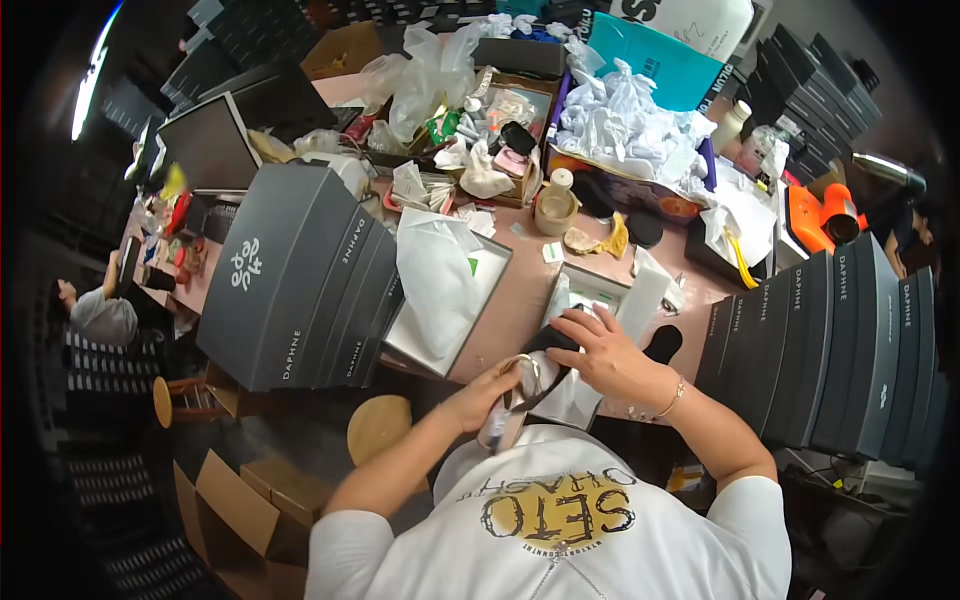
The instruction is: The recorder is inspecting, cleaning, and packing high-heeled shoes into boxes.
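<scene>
In front of my chest, a shoe (pixel 548 374) with dark straps and a pale lining is held in both hands. My left hand (pixel 487 394) is closed around its near left end. My right hand (pixel 622 354), with a thin bracelet on its wrist, has its fingers bent over the dark part at the far end. Beneath it lies an open shoe box (pixel 588 290) with white tissue paper (pixel 655 288) along its right side. Left of this box stands another open box lined with white paper (pixel 435 285). A black insole-like piece (pixel 664 344) lies beside my right wrist.
Stacked dark shoe boxes stand at left (pixel 290 280) and right (pixel 835 345). A carton of crumpled white paper (pixel 630 125), a jar (pixel 555 205) and an orange heat gun (pixel 822 212) stand farther back. A stool (pixel 380 430) is at lower left; a co-worker (pixel 103 312) sits far left.
</scene>
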The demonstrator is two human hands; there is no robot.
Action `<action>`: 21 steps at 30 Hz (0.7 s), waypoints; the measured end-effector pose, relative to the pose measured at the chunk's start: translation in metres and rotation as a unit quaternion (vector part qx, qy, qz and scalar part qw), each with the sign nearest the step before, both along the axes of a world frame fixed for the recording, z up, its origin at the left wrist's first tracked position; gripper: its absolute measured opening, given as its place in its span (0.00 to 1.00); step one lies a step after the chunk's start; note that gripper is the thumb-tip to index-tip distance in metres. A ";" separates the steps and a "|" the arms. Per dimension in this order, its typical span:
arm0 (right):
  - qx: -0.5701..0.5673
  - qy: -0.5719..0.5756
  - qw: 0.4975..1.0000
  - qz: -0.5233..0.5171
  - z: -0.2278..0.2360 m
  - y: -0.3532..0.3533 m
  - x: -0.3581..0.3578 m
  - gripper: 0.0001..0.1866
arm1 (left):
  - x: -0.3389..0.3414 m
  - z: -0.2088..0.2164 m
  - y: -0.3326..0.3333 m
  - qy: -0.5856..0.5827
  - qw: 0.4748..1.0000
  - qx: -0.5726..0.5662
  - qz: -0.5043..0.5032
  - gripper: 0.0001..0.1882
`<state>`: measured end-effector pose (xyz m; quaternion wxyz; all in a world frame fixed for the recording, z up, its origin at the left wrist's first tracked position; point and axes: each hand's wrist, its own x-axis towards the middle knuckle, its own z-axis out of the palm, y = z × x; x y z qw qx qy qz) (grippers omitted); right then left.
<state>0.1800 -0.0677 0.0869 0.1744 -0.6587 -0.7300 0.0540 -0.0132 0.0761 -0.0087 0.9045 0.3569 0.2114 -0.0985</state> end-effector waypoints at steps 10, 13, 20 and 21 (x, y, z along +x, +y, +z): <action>-0.021 0.217 0.966 -0.139 -0.042 0.010 -0.070 0.29 | -0.016 -0.011 -0.048 0.051 0.959 -0.007 0.278 0.30; -0.142 0.446 0.879 -0.090 -0.055 -0.004 -0.031 0.32 | -0.013 0.006 -0.056 0.027 0.962 0.014 0.270 0.36; -0.092 0.395 0.898 -0.173 -0.067 -0.010 -0.042 0.23 | -0.007 0.011 -0.063 -0.007 0.974 0.138 0.177 0.46; -0.052 0.493 0.845 -0.202 -0.079 -0.017 -0.044 0.22 | -0.006 0.010 -0.061 0.004 0.976 0.107 0.191 0.46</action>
